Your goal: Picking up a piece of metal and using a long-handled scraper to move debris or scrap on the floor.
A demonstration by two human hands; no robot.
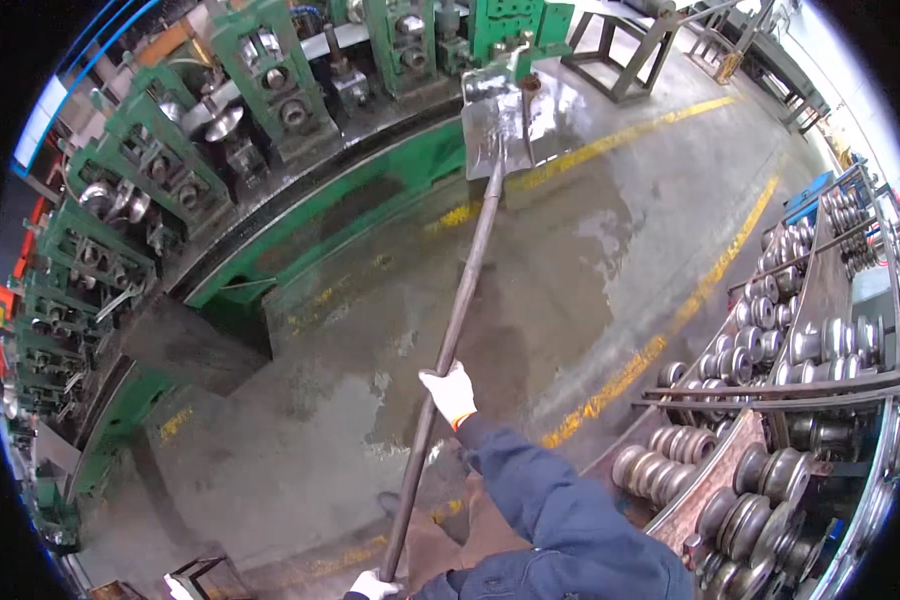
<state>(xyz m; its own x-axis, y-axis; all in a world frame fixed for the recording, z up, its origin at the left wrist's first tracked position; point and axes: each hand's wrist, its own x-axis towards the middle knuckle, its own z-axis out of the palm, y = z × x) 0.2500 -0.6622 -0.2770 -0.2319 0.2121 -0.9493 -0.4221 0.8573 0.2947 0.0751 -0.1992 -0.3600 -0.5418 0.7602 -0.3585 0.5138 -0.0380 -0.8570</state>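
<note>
A shovel (468, 278) with a long, dark round handle runs from the lower edge up to the top middle. Its wide, shiny metal blade (482, 125) is by the floor next to the end of the green machine. My right hand (450, 393), in a white glove with an orange cuff, is closed round the middle of the handle. Lower down, my left hand (373, 585), also white-gloved, grips near the handle's near end and is partly cut off by the lower edge.
A long green roll-forming machine (270, 90) curves along the left and top. Racks (770, 400) full of steel rollers stand at the right. Wet patches (530, 260) and yellow lines (610, 385) mark the concrete floor. A dark metal stand (625, 55) is at the top.
</note>
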